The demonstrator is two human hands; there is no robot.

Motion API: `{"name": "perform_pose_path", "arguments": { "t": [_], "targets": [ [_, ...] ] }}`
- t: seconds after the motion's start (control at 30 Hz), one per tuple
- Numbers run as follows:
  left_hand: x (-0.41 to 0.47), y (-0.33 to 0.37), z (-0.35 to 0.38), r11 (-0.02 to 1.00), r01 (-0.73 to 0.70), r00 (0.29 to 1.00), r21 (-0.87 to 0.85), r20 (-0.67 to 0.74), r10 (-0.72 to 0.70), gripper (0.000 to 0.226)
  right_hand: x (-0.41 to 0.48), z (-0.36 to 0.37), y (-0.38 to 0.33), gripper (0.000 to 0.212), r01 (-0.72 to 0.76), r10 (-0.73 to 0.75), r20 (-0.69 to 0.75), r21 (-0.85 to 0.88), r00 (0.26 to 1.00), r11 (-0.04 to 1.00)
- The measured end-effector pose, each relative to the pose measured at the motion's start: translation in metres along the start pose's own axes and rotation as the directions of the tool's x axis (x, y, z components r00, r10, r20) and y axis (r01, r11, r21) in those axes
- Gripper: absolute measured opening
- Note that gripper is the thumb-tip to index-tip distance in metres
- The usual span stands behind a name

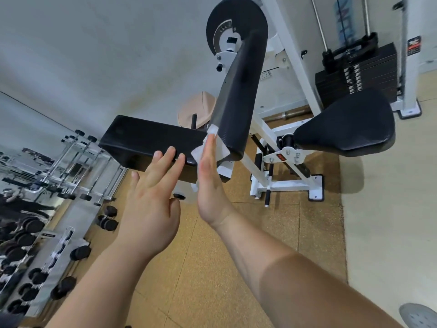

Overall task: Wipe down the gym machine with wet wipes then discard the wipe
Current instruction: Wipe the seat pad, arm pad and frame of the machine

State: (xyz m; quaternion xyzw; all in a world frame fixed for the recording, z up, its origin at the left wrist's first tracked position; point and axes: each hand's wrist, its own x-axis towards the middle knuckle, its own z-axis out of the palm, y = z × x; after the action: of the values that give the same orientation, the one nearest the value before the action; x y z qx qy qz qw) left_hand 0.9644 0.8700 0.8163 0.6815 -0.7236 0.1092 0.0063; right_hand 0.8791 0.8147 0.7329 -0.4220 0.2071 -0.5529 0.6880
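Right hand [209, 185], fingers straight, presses the wipe [198, 152] against the angled pad's [238, 95] lower side, left hand [153, 197] open with fingertips on the flat pad [146, 138], and that wipe looks thin, limp and damp, best pinned under a flat palm.

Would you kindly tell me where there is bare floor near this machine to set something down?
Free: the tan floor between the dumbbell rack and the white frame, and the pale floor right of the seat. Crowded: along the dumbbell rack and around the frame's feet.
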Motion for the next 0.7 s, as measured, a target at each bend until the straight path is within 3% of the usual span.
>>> {"name": "perform_pose_path", "arguments": {
  "t": [0.1, 0.2, 0.27, 0.37, 0.43, 0.5, 0.6, 0.7],
  "targets": [
    [-0.001, 0.000, -0.002, 1.000, -0.018, 0.999, 0.017, -0.028, 0.019, 0.081, 0.006, -0.007, -0.007, 0.122, -0.024, 0.025, 0.010, -0.075, 1.000, 0.997],
    [-0.001, -0.001, -0.004, 1.000, -0.019, 0.993, 0.004, -0.121, 0.019, 0.076, -0.021, -0.009, -0.003, 0.118, 0.082, -0.055, 0.138, -0.198, 0.989, 0.977],
    [0.000, -0.003, -0.008, 1.000, 0.022, 0.979, -0.010, -0.204, -0.023, 0.074, -0.030, -0.018, -0.004, 0.112, 0.183, -0.104, 0.217, -0.386, 0.971, 0.904],
    [0.006, -0.008, -0.018, 0.986, 0.150, 0.932, -0.078, -0.323, -0.167, 0.074, -0.015, -0.034, -0.023, 0.106, 0.397, -0.141, 0.397, -0.692, 0.907, 0.603],
    [0.011, -0.014, -0.024, 0.963, 0.232, 0.896, -0.139, -0.356, -0.267, 0.074, -0.003, -0.037, -0.037, 0.103, 0.534, -0.142, 0.522, -0.757, 0.841, 0.376],
    [0.013, -0.021, -0.027, 0.927, 0.301, 0.860, -0.224, -0.356, -0.365, 0.074, 0.006, -0.037, -0.043, 0.100, 0.609, -0.144, 0.592, -0.762, 0.793, 0.222],
    [0.010, -0.034, -0.022, 0.846, 0.366, 0.811, -0.388, -0.313, -0.494, 0.076, 0.018, -0.026, -0.043, 0.096, 0.593, -0.116, 0.584, -0.803, 0.803, 0.060],
    [0.008, -0.056, -0.013, 0.778, 0.354, 0.821, -0.520, -0.225, -0.524, 0.078, 0.028, -0.009, -0.038, 0.092, 0.500, -0.069, 0.502, -0.865, 0.862, -0.047]
  ]
}}
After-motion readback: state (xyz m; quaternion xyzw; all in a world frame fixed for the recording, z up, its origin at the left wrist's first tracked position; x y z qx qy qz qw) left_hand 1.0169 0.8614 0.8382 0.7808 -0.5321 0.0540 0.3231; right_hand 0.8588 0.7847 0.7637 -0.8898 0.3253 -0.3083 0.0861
